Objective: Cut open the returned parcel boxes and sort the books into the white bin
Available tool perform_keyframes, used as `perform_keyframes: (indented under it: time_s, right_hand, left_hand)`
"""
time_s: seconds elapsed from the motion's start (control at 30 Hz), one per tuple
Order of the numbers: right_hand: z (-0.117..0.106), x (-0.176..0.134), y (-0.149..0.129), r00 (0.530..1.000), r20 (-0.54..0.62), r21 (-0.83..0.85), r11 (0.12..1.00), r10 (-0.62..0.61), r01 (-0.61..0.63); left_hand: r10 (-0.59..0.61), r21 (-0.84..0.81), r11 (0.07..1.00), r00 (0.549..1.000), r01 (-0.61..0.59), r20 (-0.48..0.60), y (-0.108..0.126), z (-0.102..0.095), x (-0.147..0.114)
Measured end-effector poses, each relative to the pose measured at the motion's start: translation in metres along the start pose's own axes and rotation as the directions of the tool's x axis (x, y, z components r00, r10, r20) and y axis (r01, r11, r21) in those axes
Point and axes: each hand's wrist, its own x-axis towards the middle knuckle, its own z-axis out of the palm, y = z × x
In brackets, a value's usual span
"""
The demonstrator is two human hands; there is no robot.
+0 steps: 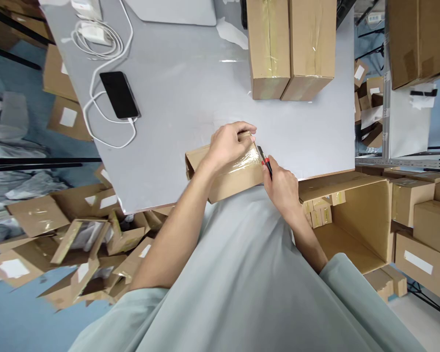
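A brown cardboard box [234, 181] with shiny clear tape lies at the table's front edge, against my shirt. Over its top rests my left hand [230, 142], fingers curled around the far right edge, gripping the box. My right hand [281, 186] is wrapped around a red and black utility knife [267, 161]. The knife's tip points up and away from me, beside the box's taped right end; whether the blade touches the tape I cannot tell. At its left end the box shows a dark gap under a flap.
Two taped cartons [291, 49] stand at the table's back right. A black phone [120, 95] with a white cable [91, 105] lies at left, near a laptop edge [176, 12]. Right of me, a large open carton [363, 220] holds small boxes. Opened cartons [84, 244] crowd the left floor.
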Motion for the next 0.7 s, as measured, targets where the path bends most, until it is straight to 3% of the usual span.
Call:
perform_keyframes:
  time_s: [0.4, 0.7]
  right_hand:
    - [0.007, 0.001, -0.007, 1.000, -0.003, -0.096, 0.995, -0.006, 0.006]
    - [-0.014, 0.023, -0.038, 0.999, 0.039, -0.117, 0.993, 0.020, -0.015]
  left_hand:
    - [0.006, -0.045, 0.999, 1.000, -0.007, -0.029, -0.006, 0.004, 0.002]
    - [0.033, 0.044, 0.999, 0.999, -0.031, -0.035, 0.001, 0.003, -0.004]
